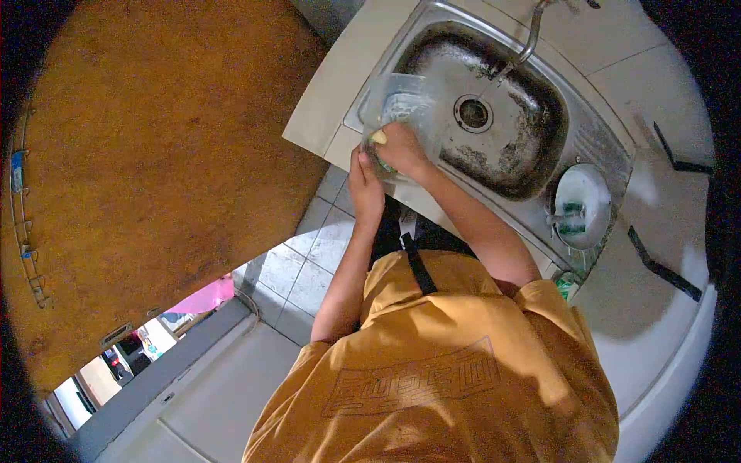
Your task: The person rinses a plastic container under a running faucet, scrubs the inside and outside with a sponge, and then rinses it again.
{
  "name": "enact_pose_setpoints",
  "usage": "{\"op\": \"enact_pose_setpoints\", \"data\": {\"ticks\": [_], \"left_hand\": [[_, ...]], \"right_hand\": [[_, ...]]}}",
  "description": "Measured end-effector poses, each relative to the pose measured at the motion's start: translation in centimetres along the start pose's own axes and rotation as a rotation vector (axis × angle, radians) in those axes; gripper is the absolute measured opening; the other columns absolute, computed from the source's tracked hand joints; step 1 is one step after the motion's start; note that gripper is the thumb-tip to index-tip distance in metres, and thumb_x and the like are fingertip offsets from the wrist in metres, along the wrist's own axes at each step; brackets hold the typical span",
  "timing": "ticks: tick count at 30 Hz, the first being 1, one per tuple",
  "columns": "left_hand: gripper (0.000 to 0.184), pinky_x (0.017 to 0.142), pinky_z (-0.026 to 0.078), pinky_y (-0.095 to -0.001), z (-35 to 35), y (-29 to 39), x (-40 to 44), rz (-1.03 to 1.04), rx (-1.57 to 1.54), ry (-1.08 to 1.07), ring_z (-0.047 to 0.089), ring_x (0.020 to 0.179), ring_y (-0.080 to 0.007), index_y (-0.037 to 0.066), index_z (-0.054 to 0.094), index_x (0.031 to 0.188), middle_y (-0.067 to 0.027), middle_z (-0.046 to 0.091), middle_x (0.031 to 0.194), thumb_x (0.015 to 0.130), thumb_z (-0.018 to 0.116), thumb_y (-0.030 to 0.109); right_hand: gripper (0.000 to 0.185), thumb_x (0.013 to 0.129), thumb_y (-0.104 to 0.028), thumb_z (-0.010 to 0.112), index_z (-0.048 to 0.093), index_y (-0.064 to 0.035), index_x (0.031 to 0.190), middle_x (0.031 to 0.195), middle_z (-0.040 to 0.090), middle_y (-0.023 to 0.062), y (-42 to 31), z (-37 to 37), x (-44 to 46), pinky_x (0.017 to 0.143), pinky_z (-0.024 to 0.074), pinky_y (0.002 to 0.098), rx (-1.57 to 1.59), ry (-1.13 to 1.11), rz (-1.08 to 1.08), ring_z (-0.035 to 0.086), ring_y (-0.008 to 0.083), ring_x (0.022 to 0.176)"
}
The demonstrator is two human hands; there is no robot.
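A clear plastic container (421, 90) is tilted over the near-left rim of the sink, with whitish suds or streaks on its inside. My left hand (366, 189) grips its near side, the fingers curled at the edge. My right hand (402, 148) is closed and reaches to the container's inner side. A bit of yellow sponge (379, 136) shows between its fingers. Most of the sponge is hidden by the hand, and the container's outline is blurred.
The steel sink (494, 158) has dark stains, a drain (473, 113) and a faucet (532, 35) above it. On the right drainboard stands a white bowl (584, 193) with green-and-white things in it. A brown wooden door (170, 139) fills the left.
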State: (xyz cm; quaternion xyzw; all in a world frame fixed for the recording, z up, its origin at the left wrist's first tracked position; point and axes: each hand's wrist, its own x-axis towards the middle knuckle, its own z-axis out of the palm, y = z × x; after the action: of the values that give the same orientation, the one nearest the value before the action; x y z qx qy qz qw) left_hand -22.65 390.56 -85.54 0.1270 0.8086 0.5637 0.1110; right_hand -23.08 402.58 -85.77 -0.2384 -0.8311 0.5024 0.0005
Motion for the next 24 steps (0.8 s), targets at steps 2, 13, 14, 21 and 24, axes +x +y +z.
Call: {"op": "enact_pose_setpoints", "data": {"ticks": [2,13,14,21,24], "left_hand": [[0.034,0.081,0.044,-0.0366,-0.5,0.7,-0.2,0.043,-0.013,-0.002,0.059,0.094,-0.0301,0.003,0.050,0.115,-0.0199,0.060,0.099,0.099,0.034,0.027],[0.034,0.074,0.044,-0.0383,-2.3,-1.3,-2.2,0.101,0.080,0.060,0.059,0.082,-0.0327,0.000,0.051,0.111,-0.0200,0.061,0.090,0.099,0.033,0.026],[0.034,0.074,0.045,-0.0384,-2.3,-1.9,-2.2,0.119,0.101,0.110,0.060,0.082,-0.0335,0.000,0.051,0.111,-0.0200,0.061,0.090,0.099,0.033,0.026],[0.036,0.078,0.045,-0.0400,-3.1,-3.3,-1.7,-0.039,0.069,-0.029,0.059,0.092,-0.0381,0.000,0.050,0.117,-0.0239,0.061,0.097,0.098,0.034,0.026],[0.038,0.080,0.045,-0.0420,-2.6,-4.1,-1.2,0.092,0.123,0.023,0.058,0.096,-0.0398,-0.003,0.048,0.119,-0.0268,0.060,0.099,0.098,0.035,0.026]], "right_hand": [[0.020,0.067,-0.014,0.064,0.066,0.0011,0.080,0.085,0.063,0.0254,0.2,0.5,0.1,0.076,0.0482,0.0447,-0.035,0.032,-0.012,0.061,0.0403,0.084],[0.023,0.070,-0.018,0.066,0.064,0.0008,0.084,0.088,0.062,0.0236,1.9,3.6,0.2,0.076,0.0474,0.0439,-0.224,-0.010,-0.123,0.060,0.0395,0.084],[0.023,0.070,-0.018,0.066,0.064,0.0008,0.084,0.088,0.062,0.0236,1.8,3.8,0.2,0.076,0.0474,0.0439,-0.224,-0.011,-0.122,0.060,0.0395,0.084],[0.021,0.070,-0.014,0.066,0.064,-0.0008,0.087,0.086,0.063,0.0217,2.0,4.2,0.7,0.074,0.0478,0.0423,-0.107,0.239,-0.207,0.061,0.0376,0.084],[0.018,0.071,-0.012,0.065,0.064,-0.0006,0.086,0.081,0.063,0.0208,1.3,3.4,1.1,0.072,0.0482,0.0414,-0.034,0.329,-0.215,0.062,0.0370,0.081]]}}
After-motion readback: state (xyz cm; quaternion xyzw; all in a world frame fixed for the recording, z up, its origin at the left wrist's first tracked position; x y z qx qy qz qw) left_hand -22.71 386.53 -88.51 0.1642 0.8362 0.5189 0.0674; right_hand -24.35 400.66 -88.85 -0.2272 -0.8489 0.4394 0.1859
